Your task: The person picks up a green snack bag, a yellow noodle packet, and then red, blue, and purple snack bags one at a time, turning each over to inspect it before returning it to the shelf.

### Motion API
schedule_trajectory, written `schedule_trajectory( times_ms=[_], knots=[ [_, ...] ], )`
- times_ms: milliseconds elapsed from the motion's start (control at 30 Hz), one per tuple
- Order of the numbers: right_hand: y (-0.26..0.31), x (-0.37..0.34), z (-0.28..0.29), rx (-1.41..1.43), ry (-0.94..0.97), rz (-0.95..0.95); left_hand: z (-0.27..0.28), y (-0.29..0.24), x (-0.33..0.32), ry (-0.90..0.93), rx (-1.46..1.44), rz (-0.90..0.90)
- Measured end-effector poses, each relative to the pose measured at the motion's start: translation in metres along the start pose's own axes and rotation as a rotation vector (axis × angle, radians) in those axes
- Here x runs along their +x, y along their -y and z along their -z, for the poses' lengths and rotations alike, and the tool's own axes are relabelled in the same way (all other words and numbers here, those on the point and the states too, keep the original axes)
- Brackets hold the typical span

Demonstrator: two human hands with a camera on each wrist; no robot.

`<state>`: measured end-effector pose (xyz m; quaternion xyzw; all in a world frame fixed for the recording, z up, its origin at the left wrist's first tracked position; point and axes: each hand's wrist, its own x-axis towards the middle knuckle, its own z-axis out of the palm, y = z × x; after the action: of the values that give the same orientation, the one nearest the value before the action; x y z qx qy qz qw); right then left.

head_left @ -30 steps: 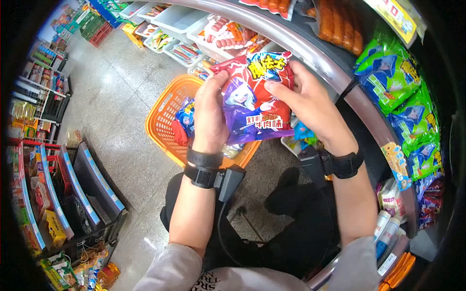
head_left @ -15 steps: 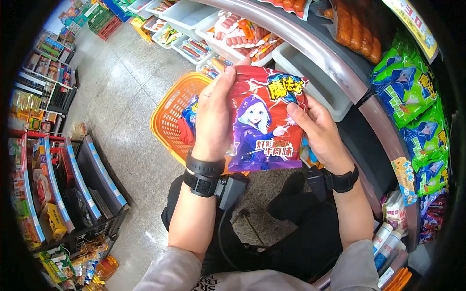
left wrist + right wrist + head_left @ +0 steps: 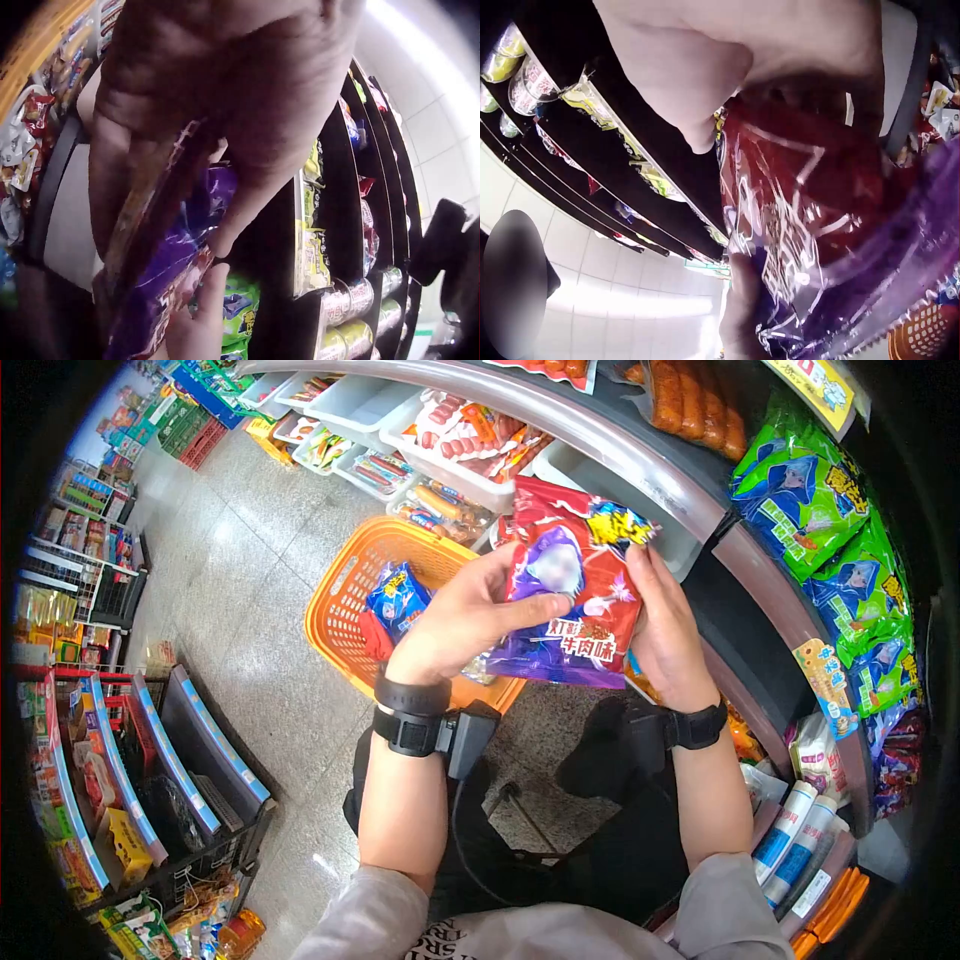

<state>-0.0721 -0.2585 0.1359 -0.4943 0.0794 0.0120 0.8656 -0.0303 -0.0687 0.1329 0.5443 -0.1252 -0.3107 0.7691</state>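
A red and purple snack bag (image 3: pixel 600 595) with a hooded cartoon figure is held up in front of the body, printed side facing the head camera. My left hand (image 3: pixel 455 622) grips its left side, thumb across the lower front and fingers behind. At the opposite edge, my right hand (image 3: pixel 672 635) holds the bag near its upper right corner. In the left wrist view the bag (image 3: pixel 169 259) shows edge-on between thumb and fingers. The right wrist view has the shiny bag (image 3: pixel 802 202) below the right hand (image 3: pixel 727 52).
Below and left stands an orange basket (image 3: pixel 322 595) holding a blue packet (image 3: pixel 396 598) and a red item. Shelf bins (image 3: pixel 365 400) with sausages line the top. Green snack bags (image 3: pixel 800 500) hang at the right. A low rack (image 3: pixel 190 750) stands at the left across the floor.
The bag has risen, then dropped slightly and back up, now tilted a little. My left thumb has come onto its lower front; my right thumb has shifted from the front to the upper right edge.
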Motion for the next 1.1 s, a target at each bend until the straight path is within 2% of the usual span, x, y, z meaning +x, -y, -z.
schedule_trajectory(
  times_ms=[133, 433, 600, 667, 700, 767, 933, 1100],
  knots=[
    [-0.003, 0.012, 0.024, 0.033, -0.008, -0.045, -0.001, -0.003, -0.003, 0.106, 0.025, -0.012],
    [-0.003, 0.015, 0.042, 0.030, -0.056, 0.077, -0.004, 0.001, 0.001, 0.110, 0.065, 0.067],
    [-0.003, 0.015, 0.042, 0.013, -0.035, 0.118, -0.002, 0.003, 0.004, 0.119, 0.089, 0.033],
    [0.000, 0.016, 0.038, 0.056, 0.044, 0.050, -0.003, 0.004, 0.005, 0.006, 0.116, -0.101],
    [0.001, 0.014, 0.036, 0.057, 0.048, 0.049, -0.003, 0.002, 0.005, 0.001, 0.118, -0.102],
    [0.001, 0.009, 0.032, -0.043, 0.182, -0.125, -0.004, -0.003, 0.005, -0.198, 0.022, -0.172],
    [-0.005, 0.008, 0.025, -0.072, 0.224, -0.103, -0.002, -0.003, 0.006, -0.223, -0.046, -0.206],
    [-0.005, 0.009, 0.028, -0.058, 0.222, -0.091, -0.002, -0.001, 0.006, -0.168, -0.016, -0.213]
  ],
)
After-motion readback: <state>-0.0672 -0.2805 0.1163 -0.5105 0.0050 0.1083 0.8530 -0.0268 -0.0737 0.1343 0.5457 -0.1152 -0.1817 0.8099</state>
